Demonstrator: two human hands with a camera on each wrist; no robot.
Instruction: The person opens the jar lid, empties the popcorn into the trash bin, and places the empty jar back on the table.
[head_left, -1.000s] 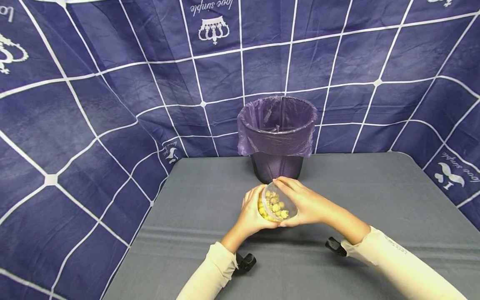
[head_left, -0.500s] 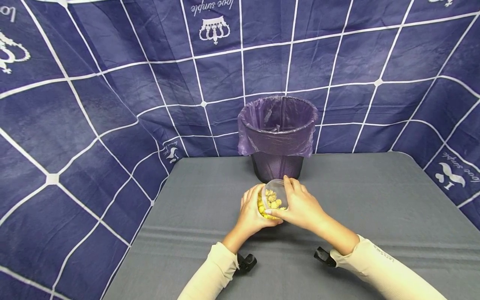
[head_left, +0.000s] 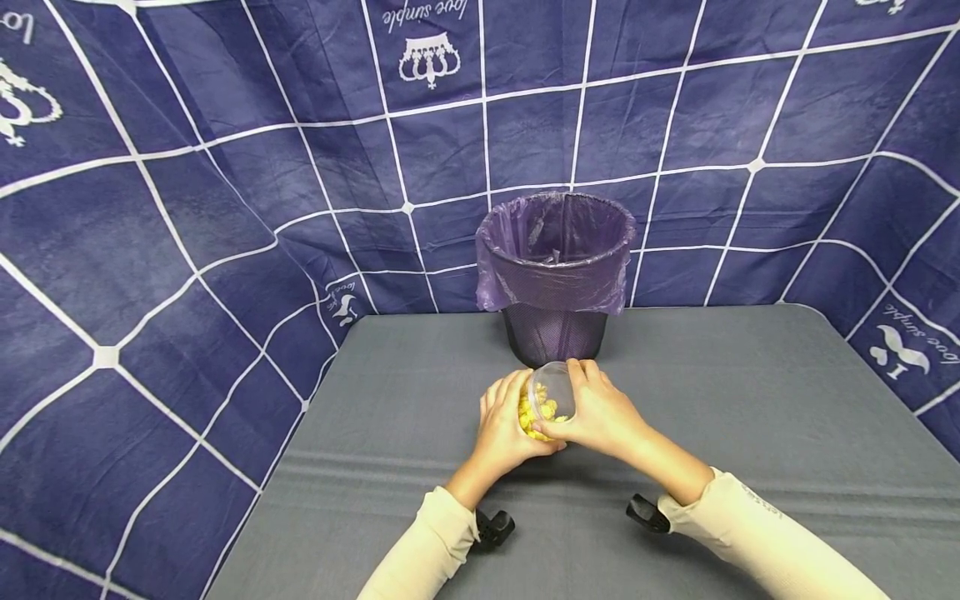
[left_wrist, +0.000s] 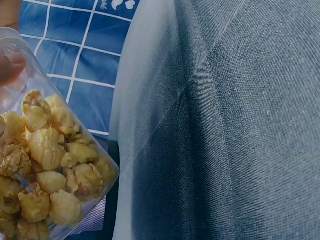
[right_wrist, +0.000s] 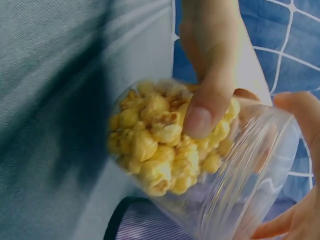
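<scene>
A clear plastic jar (head_left: pixel 527 421) of yellow popcorn (right_wrist: pixel 155 145) is held tilted between both hands above the grey table, its top end toward the right. My left hand (head_left: pixel 504 425) grips the body from the left, and its thumb (right_wrist: pixel 202 115) presses the side in the right wrist view. My right hand (head_left: pixel 611 421) grips the clear lid (right_wrist: pixel 280 145), thumb and fingers spread around its edge. Popcorn fills the lower part of the jar (left_wrist: pixel 97 165) in the left wrist view. The far sides of the jar are hidden by the hands.
Just behind the hands stands a black mesh waste bin (head_left: pixel 555 333) with a purple bag liner (head_left: pixel 555 283) folded over its rim. Blue cloth (head_left: pixel 420 158) with white grid lines hangs behind and beside the grey-covered table (head_left: pixel 750 392). Black wrist mounts (head_left: pixel 647 512) hang below the sleeves.
My right hand has rotated and shifted left around the lid, its thumb now across the near edge. The popcorn has settled lower in the jar. My left hand has hardly moved.
</scene>
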